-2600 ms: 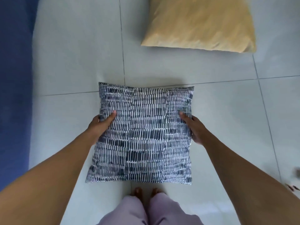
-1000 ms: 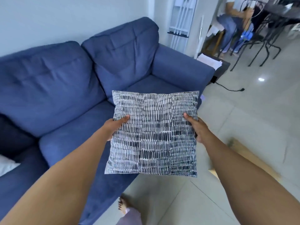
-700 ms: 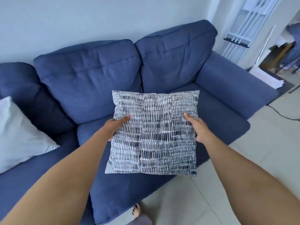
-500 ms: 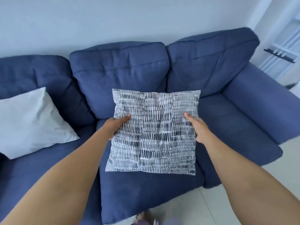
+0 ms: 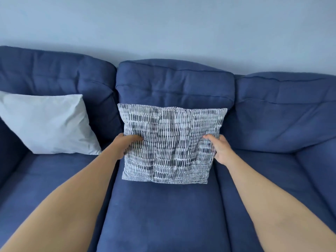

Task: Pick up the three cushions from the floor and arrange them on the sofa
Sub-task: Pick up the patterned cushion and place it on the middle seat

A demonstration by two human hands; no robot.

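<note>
A square cushion with a dark blue and white dashed pattern (image 5: 171,142) stands against the middle back pillow of the blue sofa (image 5: 163,211), its lower edge on the middle seat. My left hand (image 5: 125,144) grips its left edge and my right hand (image 5: 219,148) grips its right edge. A plain white cushion (image 5: 47,124) leans against the sofa's left back pillow, its left part cut off by the frame.
A pale blue wall (image 5: 163,24) rises behind the sofa. The right seat (image 5: 272,179) and its back pillow (image 5: 283,110) hold nothing. The floor is out of view.
I lifted the patterned cushion from the floor, turned to face the sofa, and moved it forward until it rests on the middle seat against the back pillow. Both hands kept their grip.
</note>
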